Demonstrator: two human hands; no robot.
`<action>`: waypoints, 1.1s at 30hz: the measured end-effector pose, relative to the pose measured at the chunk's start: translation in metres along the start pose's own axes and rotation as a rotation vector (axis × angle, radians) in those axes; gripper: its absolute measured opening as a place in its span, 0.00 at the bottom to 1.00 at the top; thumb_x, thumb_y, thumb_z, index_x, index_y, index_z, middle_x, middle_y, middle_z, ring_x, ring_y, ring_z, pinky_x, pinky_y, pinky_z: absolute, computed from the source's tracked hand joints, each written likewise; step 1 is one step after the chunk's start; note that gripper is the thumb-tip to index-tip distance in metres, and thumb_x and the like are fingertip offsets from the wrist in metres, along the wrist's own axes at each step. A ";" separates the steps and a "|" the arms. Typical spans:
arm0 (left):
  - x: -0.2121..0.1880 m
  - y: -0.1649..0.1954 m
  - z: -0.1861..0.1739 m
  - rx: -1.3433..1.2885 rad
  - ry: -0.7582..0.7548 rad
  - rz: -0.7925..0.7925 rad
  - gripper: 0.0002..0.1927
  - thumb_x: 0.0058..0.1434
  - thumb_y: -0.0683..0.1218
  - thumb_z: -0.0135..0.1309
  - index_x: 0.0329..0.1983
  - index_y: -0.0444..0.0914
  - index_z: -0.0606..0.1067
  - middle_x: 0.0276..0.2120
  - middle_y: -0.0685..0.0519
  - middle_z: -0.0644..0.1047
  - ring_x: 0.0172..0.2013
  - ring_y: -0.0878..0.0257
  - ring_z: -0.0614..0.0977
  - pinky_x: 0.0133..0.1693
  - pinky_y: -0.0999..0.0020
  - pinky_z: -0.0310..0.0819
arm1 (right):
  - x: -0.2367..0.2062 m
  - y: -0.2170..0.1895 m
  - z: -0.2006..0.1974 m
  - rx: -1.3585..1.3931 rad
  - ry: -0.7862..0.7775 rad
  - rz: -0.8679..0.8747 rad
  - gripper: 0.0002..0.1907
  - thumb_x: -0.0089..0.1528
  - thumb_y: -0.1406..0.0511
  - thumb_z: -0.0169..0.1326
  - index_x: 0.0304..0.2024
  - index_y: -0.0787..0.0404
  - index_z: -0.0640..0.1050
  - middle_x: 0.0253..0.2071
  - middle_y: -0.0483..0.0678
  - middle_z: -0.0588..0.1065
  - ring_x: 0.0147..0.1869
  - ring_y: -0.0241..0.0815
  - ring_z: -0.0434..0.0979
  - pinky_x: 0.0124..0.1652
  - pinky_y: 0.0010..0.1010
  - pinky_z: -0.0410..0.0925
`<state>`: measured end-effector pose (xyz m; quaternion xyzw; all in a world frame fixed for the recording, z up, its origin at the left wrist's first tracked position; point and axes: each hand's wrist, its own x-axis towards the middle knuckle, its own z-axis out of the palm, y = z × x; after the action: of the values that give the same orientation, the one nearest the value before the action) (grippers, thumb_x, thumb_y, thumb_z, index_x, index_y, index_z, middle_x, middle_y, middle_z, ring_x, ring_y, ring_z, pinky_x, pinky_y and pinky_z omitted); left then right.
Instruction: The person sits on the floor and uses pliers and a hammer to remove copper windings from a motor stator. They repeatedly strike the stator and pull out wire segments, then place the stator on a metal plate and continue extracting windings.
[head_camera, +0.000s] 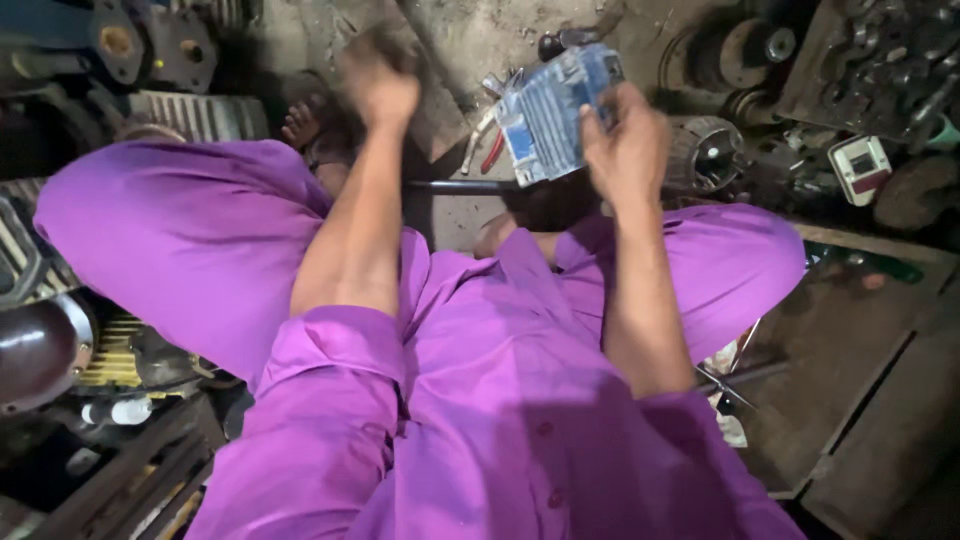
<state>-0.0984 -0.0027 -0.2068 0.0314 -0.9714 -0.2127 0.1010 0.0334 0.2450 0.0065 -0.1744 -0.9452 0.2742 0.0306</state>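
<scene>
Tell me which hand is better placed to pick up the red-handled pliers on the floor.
Left, probably. The left hand looks free, though blurred, while the right hand grips the grey-blue finned box above the red-handled pliers.

Dusty concrete floor (470, 40); pliers (484, 140), metal rod (460, 186), motor parts (705, 150) on it.

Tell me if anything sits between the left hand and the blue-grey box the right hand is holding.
Nothing visible does. The left hand, blurred and raised over the floor, is apart from the blue-grey box in the right hand; the gap between them shows only bare floor, with red-handled pliers lying lower, beneath the box's edge.
</scene>
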 end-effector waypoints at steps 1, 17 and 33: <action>0.000 0.001 -0.005 -0.101 -0.220 -0.316 0.35 0.57 0.65 0.53 0.53 0.31 0.78 0.50 0.36 0.79 0.54 0.38 0.79 0.55 0.46 0.71 | 0.001 -0.002 0.003 -0.043 -0.009 -0.043 0.10 0.62 0.64 0.64 0.38 0.64 0.78 0.26 0.56 0.75 0.28 0.54 0.75 0.31 0.43 0.66; 0.000 -0.031 -0.074 -1.147 -0.247 -1.004 0.19 0.67 0.57 0.55 0.46 0.36 0.77 0.32 0.48 0.71 0.27 0.59 0.70 0.28 0.61 0.64 | 0.041 -0.093 0.122 0.016 -0.124 -0.446 0.15 0.65 0.61 0.62 0.46 0.61 0.72 0.32 0.59 0.77 0.36 0.66 0.77 0.34 0.54 0.67; -0.069 0.007 -0.090 -0.371 -0.196 -0.189 0.56 0.60 0.62 0.68 0.72 0.27 0.48 0.68 0.27 0.60 0.69 0.35 0.63 0.69 0.50 0.56 | 0.047 -0.029 0.137 -0.107 -0.405 -0.213 0.19 0.60 0.64 0.62 0.53 0.56 0.76 0.39 0.60 0.79 0.45 0.66 0.78 0.43 0.55 0.69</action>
<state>-0.0123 -0.0263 -0.1365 0.0825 -0.9135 -0.3982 -0.0102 -0.0411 0.1689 -0.0964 -0.0166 -0.9584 0.2482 -0.1401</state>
